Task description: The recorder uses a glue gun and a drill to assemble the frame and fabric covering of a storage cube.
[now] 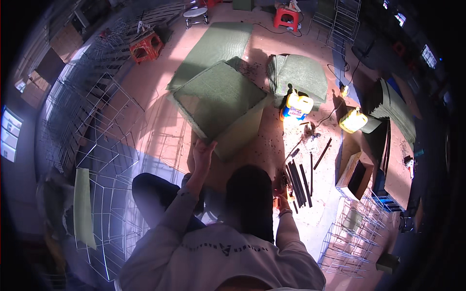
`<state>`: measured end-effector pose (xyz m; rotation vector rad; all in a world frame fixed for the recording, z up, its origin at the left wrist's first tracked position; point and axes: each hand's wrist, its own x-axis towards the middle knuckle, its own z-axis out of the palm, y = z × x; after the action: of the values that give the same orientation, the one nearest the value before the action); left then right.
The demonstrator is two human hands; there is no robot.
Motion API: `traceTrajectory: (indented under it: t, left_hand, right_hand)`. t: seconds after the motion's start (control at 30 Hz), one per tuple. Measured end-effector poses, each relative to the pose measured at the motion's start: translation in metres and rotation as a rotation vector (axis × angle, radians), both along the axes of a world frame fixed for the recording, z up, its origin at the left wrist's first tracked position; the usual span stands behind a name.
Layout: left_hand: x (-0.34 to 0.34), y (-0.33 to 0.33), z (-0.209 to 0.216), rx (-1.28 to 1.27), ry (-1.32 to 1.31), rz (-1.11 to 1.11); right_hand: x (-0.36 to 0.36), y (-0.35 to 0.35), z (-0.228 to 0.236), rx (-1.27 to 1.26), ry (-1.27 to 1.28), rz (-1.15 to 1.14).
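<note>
One green box (pixel 218 99) sits cornerwise on the floor (pixel 155 80) in front of the seated person. Two yellow jugs (pixel 353 120) stand to its right, two red stools (pixel 286 19) and one round white stool (pixel 195 13) stand beyond it, and two stacks of green sheets (pixel 303 77) rest to the right, one near the box and one at the far edge. One flat green sheet (pixel 218 46) lies just behind the box, and one open brown box (pixel 346 170) is at right. The black strips (pixel 295 184) number more than five, but some overlap too closely for an exact count; the wire frames (pixel 109 182) at both sides tangle too much to count.

The green box lies directly ahead of the left hand (pixel 203 153), which grips its near corner, and ahead and to the left of the right hand (pixel 282 201), well apart from it. The right hand is beside the black strips, at a small orange object (pixel 276 202); whether its fingers are closed on that, I cannot tell
</note>
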<state>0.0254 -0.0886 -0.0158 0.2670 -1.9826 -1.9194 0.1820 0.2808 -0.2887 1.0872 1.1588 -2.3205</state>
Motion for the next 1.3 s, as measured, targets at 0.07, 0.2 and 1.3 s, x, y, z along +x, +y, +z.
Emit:
traceTrajectory:
  t: [0.07,0.2,1.3]
  left_hand:
    - [0.000,0.006,0.010,-0.043,-0.012,-0.032]
    - [-0.016,0.027,-0.004,-0.067,-0.058,-0.079]
    - [0.000,0.019,0.011,-0.217,0.157,-0.062]
  right_hand:
    - [-0.006,-0.002,0.044,-0.111,0.066,-0.061]
    - [0.018,0.053,0.062,0.357,0.480,0.256]
    - [-0.081,-0.202,0.300,0.065,0.506,0.044]
